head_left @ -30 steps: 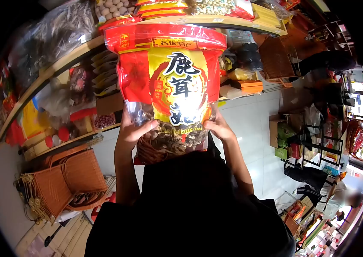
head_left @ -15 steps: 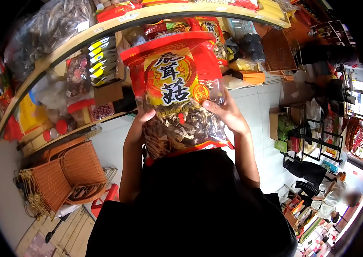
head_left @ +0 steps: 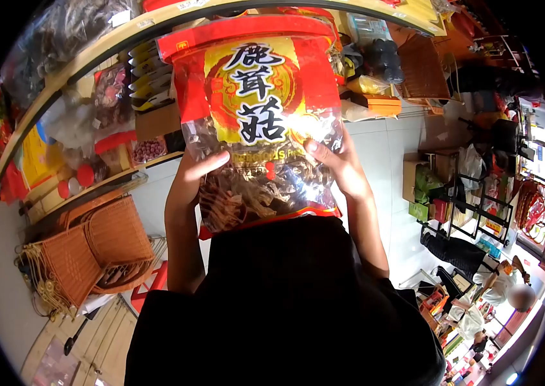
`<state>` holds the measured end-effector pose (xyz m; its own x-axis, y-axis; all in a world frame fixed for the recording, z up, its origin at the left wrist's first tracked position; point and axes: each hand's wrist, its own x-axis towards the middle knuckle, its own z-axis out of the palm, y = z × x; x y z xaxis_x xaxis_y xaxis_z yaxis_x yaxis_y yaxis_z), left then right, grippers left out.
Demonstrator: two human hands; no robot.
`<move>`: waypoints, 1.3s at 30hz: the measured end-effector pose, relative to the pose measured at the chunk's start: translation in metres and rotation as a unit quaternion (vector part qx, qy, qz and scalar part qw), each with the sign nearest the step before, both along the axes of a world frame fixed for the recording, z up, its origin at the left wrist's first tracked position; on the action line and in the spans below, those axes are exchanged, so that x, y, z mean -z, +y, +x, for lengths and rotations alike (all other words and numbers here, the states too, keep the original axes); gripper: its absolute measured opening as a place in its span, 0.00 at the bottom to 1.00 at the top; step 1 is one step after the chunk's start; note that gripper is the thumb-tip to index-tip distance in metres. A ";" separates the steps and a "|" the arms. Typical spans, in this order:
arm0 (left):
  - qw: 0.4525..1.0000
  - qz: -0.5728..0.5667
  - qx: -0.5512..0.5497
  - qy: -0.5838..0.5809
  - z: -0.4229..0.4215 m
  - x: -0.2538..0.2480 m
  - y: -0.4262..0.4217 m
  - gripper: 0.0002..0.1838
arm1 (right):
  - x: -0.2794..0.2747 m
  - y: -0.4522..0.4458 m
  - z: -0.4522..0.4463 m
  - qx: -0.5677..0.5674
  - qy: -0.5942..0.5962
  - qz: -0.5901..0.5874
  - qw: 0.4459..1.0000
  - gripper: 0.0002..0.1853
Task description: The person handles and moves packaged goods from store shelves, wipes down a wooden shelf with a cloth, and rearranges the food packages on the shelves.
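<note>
A large red and yellow bag of dried mushrooms (head_left: 256, 135) fills the middle of the head view, its printed front facing me. Dark dried pieces show through its clear lower part. My left hand (head_left: 198, 170) grips the left side, with the thumb over the front and the other fingers hidden behind. On the right side my right hand (head_left: 337, 164) holds it the same way, thumb pressed on the plastic. Bright glare covers part of the bag near the right thumb. The bag's lower edge is close to my dark clothing.
A wooden shelf (head_left: 70, 74) with packaged goods curves across the top and left. Wicker baskets (head_left: 89, 248) stand on the left floor. To the right are a black metal cart (head_left: 472, 202), a cardboard box (head_left: 412, 177) and, farther off, a person (head_left: 501, 283).
The bag has come closer and turned to face me more squarely, so it looks larger and its label is fuller. Both hands keep their hold. The left has shifted slightly left.
</note>
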<state>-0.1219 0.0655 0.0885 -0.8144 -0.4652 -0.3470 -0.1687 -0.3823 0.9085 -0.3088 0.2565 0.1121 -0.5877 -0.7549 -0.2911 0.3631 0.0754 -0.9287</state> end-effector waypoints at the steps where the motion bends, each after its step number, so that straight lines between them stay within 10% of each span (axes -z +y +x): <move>1: 1.000 0.002 0.000 -0.002 0.004 0.011 -0.005 0.35 | 0.002 -0.001 0.000 0.000 -0.002 0.002 1.000 0.32; 8: 0.998 0.027 0.048 -0.004 0.013 0.102 -0.035 0.39 | 0.009 -0.008 0.012 0.056 0.024 0.024 0.998 0.32; 23: 0.971 0.225 -0.086 -0.009 0.008 0.023 0.006 0.40 | 0.018 -0.008 -0.001 -0.053 -0.039 0.078 0.995 0.38; 39: 0.990 0.099 -0.058 0.082 0.035 0.055 0.016 0.54 | 0.019 0.010 0.002 -0.021 -0.113 -0.015 0.993 0.42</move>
<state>-0.0870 0.0815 0.0335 -0.8128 -0.4946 -0.3077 0.0299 -0.5630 0.8259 -0.3065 0.2667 0.0930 -0.4774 -0.7878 -0.3892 0.5604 0.0682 -0.8254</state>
